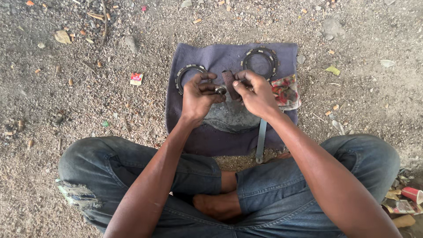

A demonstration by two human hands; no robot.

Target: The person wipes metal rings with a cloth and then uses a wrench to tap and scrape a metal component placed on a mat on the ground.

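My left hand (199,94) pinches a small round metal part (220,90) between thumb and fingers. My right hand (255,91) holds a strip of brownish abrasive paper (228,79) right against that part. Both hands hover over a dark blue cloth (220,136) spread on the ground. Two notched metal rings lie on the cloth: one ring (184,72) just beyond my left hand, the other ring (260,59) beyond my right hand. A grey metal cover (232,118) lies on the cloth under my hands.
A flat metal tool (261,141) lies on the cloth near my right knee. A colourful rag (285,91) sits at the cloth's right edge. Gravel ground with litter surrounds it; a small red packet (136,78) lies to the left. My crossed legs in jeans fill the foreground.
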